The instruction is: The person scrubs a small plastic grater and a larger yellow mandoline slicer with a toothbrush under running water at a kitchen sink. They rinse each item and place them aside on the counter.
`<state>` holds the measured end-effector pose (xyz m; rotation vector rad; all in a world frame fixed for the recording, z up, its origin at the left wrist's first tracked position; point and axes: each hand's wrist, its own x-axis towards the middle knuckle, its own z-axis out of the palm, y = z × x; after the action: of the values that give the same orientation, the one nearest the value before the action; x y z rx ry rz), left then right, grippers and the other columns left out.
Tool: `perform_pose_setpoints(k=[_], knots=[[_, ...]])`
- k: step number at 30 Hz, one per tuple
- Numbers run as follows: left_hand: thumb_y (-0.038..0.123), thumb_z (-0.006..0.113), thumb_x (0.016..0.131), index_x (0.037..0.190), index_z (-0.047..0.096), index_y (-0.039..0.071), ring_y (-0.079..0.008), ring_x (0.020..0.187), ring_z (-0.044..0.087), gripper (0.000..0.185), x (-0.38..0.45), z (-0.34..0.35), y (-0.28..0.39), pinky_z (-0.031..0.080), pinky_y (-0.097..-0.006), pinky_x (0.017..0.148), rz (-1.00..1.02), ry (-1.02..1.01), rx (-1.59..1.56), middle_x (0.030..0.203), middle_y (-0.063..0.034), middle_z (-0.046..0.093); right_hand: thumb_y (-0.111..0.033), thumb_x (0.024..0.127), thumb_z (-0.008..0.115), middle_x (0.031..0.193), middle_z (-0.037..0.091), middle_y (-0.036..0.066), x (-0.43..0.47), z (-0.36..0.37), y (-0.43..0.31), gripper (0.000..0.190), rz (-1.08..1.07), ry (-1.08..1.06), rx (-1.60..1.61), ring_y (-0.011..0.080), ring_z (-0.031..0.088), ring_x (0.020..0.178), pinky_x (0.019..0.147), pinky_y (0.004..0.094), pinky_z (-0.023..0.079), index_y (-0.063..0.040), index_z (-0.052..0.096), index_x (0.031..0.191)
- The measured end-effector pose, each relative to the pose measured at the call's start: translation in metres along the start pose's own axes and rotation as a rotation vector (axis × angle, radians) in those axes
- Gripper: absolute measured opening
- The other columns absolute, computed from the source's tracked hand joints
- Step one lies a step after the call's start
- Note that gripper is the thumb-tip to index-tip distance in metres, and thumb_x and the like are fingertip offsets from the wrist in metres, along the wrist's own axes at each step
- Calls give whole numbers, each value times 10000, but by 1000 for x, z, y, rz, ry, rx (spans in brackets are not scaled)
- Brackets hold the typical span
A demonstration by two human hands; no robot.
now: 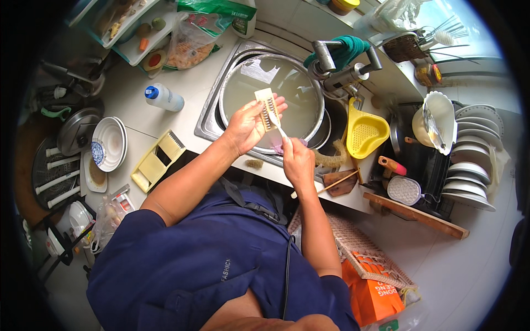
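My left hand (243, 128) holds a cream plastic grater insert (264, 95) with rows of metal teeth, its fingers spread behind the piece. A slim white brush (282, 131), perhaps a toothbrush, is gripped in my right hand (299, 160). Its head lies against the teeth. Both hands are over a round metal basin (224, 97) of cloudy water, set in the stainless steel sink (208, 113). On the counter to the left lies a cream slicer frame (150, 169) with a toothed end. Near the basin's front rim is a pinkish cloth (299, 143), partly hidden by my right hand.
A spray-type bottle (165, 98) and stacked bowls (116, 145) stand left. The faucet (343, 78), draped with a green cloth (347, 51), overhangs the sink's right side. A yellow strainer (366, 132), loofah pieces (331, 157) and racked plates (472, 176) are right.
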<state>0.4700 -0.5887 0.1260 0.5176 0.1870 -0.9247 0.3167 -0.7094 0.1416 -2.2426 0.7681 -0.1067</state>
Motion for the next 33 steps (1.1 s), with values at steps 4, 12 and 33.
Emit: perform_pose_setpoints(k=[4,12,33], knots=[[163,432,1166,1589,369,-88,-399,1486,514,496,4,-6,2,453,-495,1247,-12,5,-14,1613,-281,479,-368,1094,586,762,711,209,-13,-11,3,389,47,-27,99,412,721,735,702,492,537,-57,778,962],[165,445,1164,1573,395,-90,-403,1478,523,485,6,-5,2,465,-505,1238,-33,-18,-18,1597,-284,497,-385,1081,587,726,693,186,12,-4,8,443,88,-83,216,330,697,700,695,442,525,-14,765,915],[260,585,1133,1290,631,-3,-216,978,758,310,29,-51,-17,636,-382,914,-93,80,346,1151,-157,766,-263,1117,620,819,635,4,15,18,49,260,128,23,500,99,572,781,707,304,484,-19,709,1107]])
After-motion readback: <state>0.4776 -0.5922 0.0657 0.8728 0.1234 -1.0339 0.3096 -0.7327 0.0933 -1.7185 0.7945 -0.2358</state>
